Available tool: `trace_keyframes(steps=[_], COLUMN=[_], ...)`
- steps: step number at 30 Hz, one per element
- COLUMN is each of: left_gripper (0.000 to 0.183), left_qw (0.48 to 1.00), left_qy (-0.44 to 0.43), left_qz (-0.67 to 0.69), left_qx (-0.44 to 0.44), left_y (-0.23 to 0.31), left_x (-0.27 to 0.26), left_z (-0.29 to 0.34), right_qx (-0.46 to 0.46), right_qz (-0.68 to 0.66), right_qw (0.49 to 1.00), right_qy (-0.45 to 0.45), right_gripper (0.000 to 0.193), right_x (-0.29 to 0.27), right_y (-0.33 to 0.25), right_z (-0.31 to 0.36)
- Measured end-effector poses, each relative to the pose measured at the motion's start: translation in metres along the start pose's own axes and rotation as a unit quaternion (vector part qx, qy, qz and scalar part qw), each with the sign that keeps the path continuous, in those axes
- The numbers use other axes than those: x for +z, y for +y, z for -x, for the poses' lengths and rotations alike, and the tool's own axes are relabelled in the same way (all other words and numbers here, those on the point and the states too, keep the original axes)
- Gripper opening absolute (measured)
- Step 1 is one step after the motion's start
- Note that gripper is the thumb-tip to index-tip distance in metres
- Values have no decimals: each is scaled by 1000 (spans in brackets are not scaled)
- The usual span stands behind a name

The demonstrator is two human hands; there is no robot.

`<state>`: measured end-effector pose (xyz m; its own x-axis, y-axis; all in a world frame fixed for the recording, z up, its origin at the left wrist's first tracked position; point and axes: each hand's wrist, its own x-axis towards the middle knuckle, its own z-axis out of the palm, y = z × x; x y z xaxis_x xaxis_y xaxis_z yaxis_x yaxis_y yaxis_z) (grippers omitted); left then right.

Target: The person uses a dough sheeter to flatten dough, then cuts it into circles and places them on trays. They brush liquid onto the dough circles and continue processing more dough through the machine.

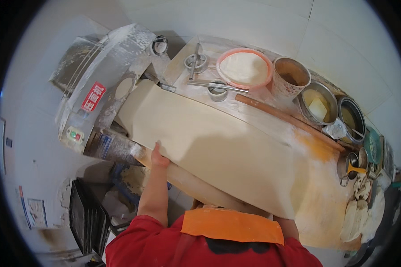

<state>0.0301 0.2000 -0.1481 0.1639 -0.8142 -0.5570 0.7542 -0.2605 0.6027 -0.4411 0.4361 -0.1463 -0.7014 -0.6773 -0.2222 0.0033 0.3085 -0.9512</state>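
A long, smooth sheet of dough (200,129) stretches from the dough sheeter (107,75) at the left across the floury worktop toward the lower right. My left hand (159,158) holds the near edge of the sheet close to the machine, thumb up at the edge and the other fingers mostly hidden. At the sheet's lower right end, my right forearm (288,227) passes under the dough. That covers my right hand, so its fingers do not show.
Behind the dough lie a long wooden rolling pin (294,122), a pink-rimmed basin of flour (244,67), a patterned bucket (291,79) and a metal pot (318,102). Rolls of tape (217,91) sit nearby. Black trays (88,218) stand lower left; cloths (358,218) lie at right.
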Motion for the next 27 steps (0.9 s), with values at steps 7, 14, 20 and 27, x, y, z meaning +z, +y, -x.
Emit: trace_keyframes(steps=[7, 14, 20, 27], left_gripper=[43, 41, 26, 60], left_qw=[997, 856, 846, 652], left_qy=[22, -160, -55, 401], left_qz=[-19, -349, -530, -459], left_qx=[-68, -346, -20, 451], left_y=[-67, -106, 10, 315], left_x=[22, 4, -68, -141], left_z=[89, 173, 100, 57], right_qx=[75, 90, 82, -234], right_qz=[-54, -47, 240, 467], right_qw=[990, 955, 921, 852], right_qy=[110, 279, 294, -26], right_gripper=[39, 40, 40, 65], right_x=[-152, -305, -435, -105], right_y=[53, 93, 112, 38], right_z=[2, 8, -3, 9])
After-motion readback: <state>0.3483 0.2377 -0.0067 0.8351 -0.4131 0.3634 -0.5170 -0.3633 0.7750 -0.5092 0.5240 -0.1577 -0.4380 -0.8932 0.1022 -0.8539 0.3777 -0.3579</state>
